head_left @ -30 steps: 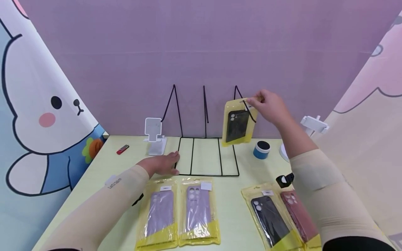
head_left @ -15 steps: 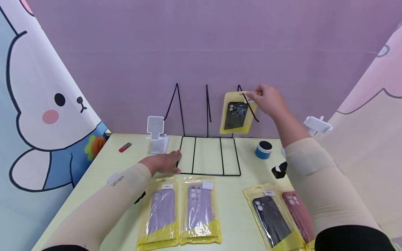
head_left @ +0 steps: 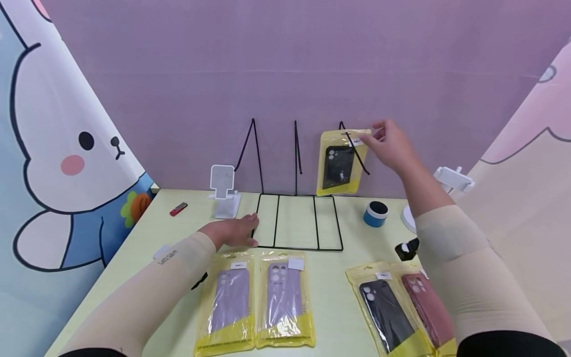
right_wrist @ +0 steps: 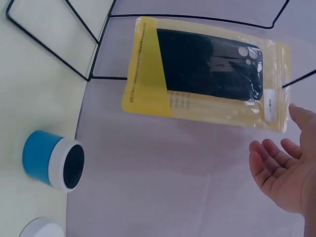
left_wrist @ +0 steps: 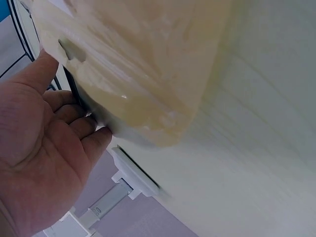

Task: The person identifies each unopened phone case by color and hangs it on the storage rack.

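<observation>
A black phone case in a clear-and-yellow zip bag [head_left: 337,168] hangs upright on the right prong of a black wire display rack [head_left: 296,248]. My right hand [head_left: 391,145] is at the bag's upper right corner, its fingers loosely bent. The right wrist view shows the thumb close to the edge of the bag [right_wrist: 207,69], the other fingers apart from it. My left hand [head_left: 231,233] rests on the left side of the rack's base. In the left wrist view its fingers [left_wrist: 81,126] touch the dark wire, beside a yellow bag [left_wrist: 143,74].
Two bagged purple phone cases [head_left: 229,300] lie in front of the rack. Bagged black [head_left: 387,312] and dark pink [head_left: 429,307] cases lie front right. A white phone stand [head_left: 226,198] is left of the rack, near a red USB stick [head_left: 178,208]. A blue jar [head_left: 375,214] stands right.
The bag with the black case has been raised and now hangs on the right prong. My right hand has loosened from it and shifted slightly right. The left hand stays on the rack.
</observation>
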Demonstrator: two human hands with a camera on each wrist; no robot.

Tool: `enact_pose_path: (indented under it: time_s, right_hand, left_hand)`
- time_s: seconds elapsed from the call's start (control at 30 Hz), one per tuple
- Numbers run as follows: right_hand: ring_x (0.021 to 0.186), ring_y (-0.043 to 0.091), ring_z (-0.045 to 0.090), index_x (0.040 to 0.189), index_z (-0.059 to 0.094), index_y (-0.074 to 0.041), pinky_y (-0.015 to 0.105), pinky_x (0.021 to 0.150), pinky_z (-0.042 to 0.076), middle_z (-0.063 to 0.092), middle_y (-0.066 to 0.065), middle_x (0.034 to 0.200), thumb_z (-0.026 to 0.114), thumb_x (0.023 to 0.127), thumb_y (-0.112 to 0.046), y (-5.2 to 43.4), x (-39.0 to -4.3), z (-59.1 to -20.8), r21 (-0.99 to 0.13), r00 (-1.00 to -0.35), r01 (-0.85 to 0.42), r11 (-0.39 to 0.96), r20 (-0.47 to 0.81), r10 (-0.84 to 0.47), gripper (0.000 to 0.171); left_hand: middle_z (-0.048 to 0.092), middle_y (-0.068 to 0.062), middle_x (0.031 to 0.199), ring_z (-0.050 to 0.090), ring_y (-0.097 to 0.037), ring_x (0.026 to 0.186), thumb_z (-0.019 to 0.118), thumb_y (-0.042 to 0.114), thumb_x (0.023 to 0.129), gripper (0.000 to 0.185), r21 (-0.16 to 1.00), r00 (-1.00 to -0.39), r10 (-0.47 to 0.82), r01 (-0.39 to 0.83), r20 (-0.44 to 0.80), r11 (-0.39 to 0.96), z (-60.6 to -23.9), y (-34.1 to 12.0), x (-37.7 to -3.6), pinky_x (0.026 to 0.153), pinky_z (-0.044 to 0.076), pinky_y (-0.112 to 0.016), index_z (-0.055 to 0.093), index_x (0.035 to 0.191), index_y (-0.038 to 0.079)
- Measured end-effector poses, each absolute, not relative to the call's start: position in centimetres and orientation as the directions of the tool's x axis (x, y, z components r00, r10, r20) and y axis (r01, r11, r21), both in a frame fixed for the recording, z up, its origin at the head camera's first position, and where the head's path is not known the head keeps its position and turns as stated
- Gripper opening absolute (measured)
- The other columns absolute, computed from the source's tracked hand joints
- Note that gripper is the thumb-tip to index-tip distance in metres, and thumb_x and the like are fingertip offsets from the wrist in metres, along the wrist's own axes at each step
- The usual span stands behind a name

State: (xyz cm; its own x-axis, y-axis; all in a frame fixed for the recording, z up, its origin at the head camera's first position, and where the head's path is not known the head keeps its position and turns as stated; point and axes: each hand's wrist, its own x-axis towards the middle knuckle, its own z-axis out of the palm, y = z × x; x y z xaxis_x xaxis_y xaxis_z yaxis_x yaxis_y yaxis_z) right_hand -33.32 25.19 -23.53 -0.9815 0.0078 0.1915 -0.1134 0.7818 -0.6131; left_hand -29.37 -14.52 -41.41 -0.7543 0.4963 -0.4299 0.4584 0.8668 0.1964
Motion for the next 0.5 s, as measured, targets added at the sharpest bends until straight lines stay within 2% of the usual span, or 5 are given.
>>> enact_pose_path:
  time_s: [0.13,0.3,0.5]
  right_hand:
    - [0.119,0.035,0.051,0.148,0.032,-0.007,0.053,0.096,0.049,0.052,0.018,0.133,0.05,0.093,-0.063,26.5,-31.9,-24.2,-0.617,-0.983,-0.12,0.778,0.185,-0.005,0.08]
    - [0.115,0.034,0.054,0.142,0.04,-0.005,0.053,0.094,0.05,0.056,0.017,0.126,0.053,0.092,-0.062,27.8,-29.8,-25.4,-0.564,-0.98,-0.173,0.807,0.177,-0.086,0.077]
    - [0.102,0.029,0.059,0.128,0.053,-0.009,0.047,0.085,0.053,0.063,0.012,0.115,0.056,0.095,-0.053,28.3,-26.8,-27.9,-0.464,-0.971,-0.24,0.853,0.123,-0.207,0.054]
  left_hand:
    - [0.002,-0.018,0.164,0.006,-0.035,0.152,0.052,0.045,0.099,0.084,0.203,-0.755,0.495,0.453,-0.431,0.868,-41.3,-14.5,-29.3,0.124,0.012,-0.047,0.01,0.157,0.002]
    - [0.002,-0.018,0.164,0.006,-0.035,0.152,0.054,0.044,0.099,0.083,0.217,-0.759,0.49,0.44,-0.428,0.871,-41.3,-14.6,-29.4,0.124,0.012,-0.047,0.011,0.157,0.002]
    - [0.002,-0.018,0.164,0.006,-0.035,0.152,0.054,0.043,0.099,0.083,0.223,-0.764,0.493,0.44,-0.416,0.87,-41.5,-14.7,-29.5,0.124,0.012,-0.048,0.011,0.157,0.003]
